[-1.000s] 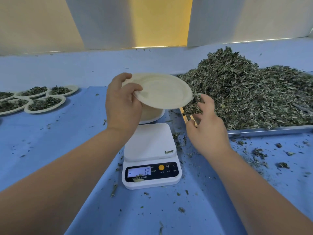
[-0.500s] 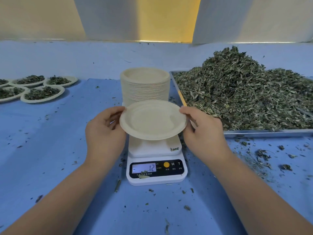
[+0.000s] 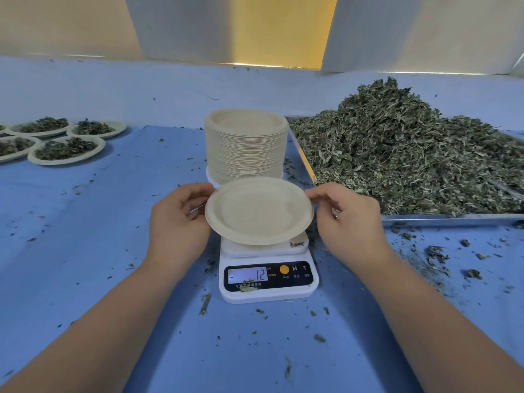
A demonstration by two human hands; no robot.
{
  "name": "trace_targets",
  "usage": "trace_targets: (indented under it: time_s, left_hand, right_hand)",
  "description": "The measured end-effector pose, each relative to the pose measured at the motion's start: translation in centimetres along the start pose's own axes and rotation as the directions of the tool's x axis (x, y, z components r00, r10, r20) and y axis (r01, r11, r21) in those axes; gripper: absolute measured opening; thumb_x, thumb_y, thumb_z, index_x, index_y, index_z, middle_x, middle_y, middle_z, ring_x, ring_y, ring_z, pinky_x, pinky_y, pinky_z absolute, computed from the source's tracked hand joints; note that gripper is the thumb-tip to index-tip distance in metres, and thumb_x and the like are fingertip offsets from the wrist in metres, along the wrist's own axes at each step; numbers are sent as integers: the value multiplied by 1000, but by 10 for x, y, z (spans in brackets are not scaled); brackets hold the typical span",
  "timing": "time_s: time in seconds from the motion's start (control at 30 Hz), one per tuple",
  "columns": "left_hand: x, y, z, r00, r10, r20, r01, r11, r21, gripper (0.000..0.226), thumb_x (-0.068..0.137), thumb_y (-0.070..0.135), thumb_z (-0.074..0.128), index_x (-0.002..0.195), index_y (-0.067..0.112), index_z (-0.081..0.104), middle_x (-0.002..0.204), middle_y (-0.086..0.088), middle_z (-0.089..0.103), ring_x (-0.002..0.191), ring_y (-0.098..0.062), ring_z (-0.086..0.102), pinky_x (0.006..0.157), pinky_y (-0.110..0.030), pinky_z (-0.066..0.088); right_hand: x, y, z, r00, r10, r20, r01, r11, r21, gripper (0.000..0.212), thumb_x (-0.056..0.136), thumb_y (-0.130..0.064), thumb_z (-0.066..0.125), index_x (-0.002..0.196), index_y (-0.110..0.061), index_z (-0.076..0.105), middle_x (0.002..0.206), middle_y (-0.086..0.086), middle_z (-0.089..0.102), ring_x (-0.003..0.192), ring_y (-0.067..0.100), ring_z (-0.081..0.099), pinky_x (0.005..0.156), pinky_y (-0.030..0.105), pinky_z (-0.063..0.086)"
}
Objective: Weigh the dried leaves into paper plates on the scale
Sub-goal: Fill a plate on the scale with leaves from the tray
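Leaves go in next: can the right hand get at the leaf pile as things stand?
Probably yes: the leaf pile lies open beside the right hand, nothing between; it must first release the paper plate.

Your body, as the head camera records it:

1. Left grip (image 3: pixel 177 222): bare hand. The back of the hand, the thumb and the fingers show, with plain creases at the knuckles.
2. Left forearm (image 3: pixel 93 321): bare from the wrist to the lower-left edge of the picture, and it looks broader close to the lens.
3. Right grip (image 3: pixel 351 225): bare hand. The back of the hand, the thumb and the knuckles show. A small greyish spot sits at one finger, too small to tell whether it is worn or shadow.
4. Right forearm (image 3: pixel 442 313): bare from the wrist to the lower-right edge.
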State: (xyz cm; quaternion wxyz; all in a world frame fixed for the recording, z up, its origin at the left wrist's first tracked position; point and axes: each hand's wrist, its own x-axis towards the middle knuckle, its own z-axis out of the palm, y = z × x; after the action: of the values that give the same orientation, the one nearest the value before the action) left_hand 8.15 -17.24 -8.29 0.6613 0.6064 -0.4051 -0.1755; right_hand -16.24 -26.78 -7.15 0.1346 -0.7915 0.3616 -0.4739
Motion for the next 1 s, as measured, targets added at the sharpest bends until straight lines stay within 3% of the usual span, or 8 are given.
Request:
trace_targets:
  time_s: [0.07, 0.23, 0.33, 0.43, 0.53, 0.7, 0.87, 1.0]
  left_hand:
    - [0, -1, -1, 1000, 3, 0, -3, 1000, 7, 46, 87, -13, 65, 99, 31, 72, 97, 18, 76, 96, -2, 73, 80, -13, 56]
    - [2, -6, -2, 999, -25, 34, 24, 999, 26, 46, 85, -17, 64, 98, 27, 73, 97, 15, 77, 96, 0, 72, 76, -8, 53]
    - [7, -11, -5, 996, -93, 17, 93, 995, -21, 57, 85, -26, 56, 102, 26, 72, 104, 8, 77, 102, -3, 72, 82, -11, 55]
    - [11, -15, -7, 987, -156, 38, 158, 986, -52, 60, 84, -30, 48, 106, 22, 71, 109, 2, 76, 100, -4, 73, 81, -11, 56]
    - [12, -16, -6, 985, -172, 14, 173, 984, -50, 54, 86, -26, 49, 102, 20, 73, 101, 4, 79, 94, -2, 74, 75, -8, 54]
    - [11, -15, -4, 982, -188, 2, 188, 982, -11, 47, 85, -21, 48, 96, 19, 72, 88, 12, 79, 85, -1, 74, 71, -10, 55]
    - [11, -14, -5, 973, -232, -2, 232, 973, -19, 35, 90, -8, 51, 93, 18, 75, 87, 4, 79, 86, -11, 74, 80, -25, 55]
    - [10, -11, -4, 969, -247, 14, 247, 969, -13, 35, 91, 0, 50, 87, 20, 78, 89, -1, 79, 88, -18, 73, 82, -30, 57]
  right_hand:
    - [-1, 1, 0, 1000, 10, 23, -10, 1000, 9, 35, 87, 2, 51, 95, -23, 74, 77, -7, 73, 46, 10, 51, 49, 11, 36]
    - [-1, 4, 0, 999, 28, 42, -28, 1000, 8, 36, 87, 3, 51, 91, -26, 72, 74, -5, 72, 46, 10, 50, 47, 10, 33]
    - [-1, 5, 0, 999, 35, 19, -34, 999, -17, 34, 87, -2, 50, 89, -28, 71, 76, -6, 73, 49, 11, 55, 48, 21, 44]
    - [-1, 6, -2, 996, 79, -34, -80, 996, -49, 30, 88, 0, 52, 92, -20, 74, 80, -9, 74, 61, 12, 65, 61, 35, 57]
    - [1, 5, -5, 991, 119, -57, -124, 987, -101, 29, 90, -2, 53, 95, -21, 75, 77, -9, 72, 60, 8, 62, 63, 35, 57]
    - [1, 5, -6, 979, 198, -44, -202, 973, -109, 29, 90, -5, 51, 96, -23, 73, 72, -5, 69, 55, 14, 60, 60, 38, 57]
    - [1, 4, -6, 980, 194, -46, -198, 970, -144, 26, 90, -7, 53, 97, -23, 73, 69, -4, 67, 49, 11, 52, 57, 34, 53]
    - [3, 5, -6, 981, 194, -22, -194, 956, -222, 21, 92, -11, 55, 99, -22, 72, 88, -2, 67, 52, 2, 45, 59, 24, 38]
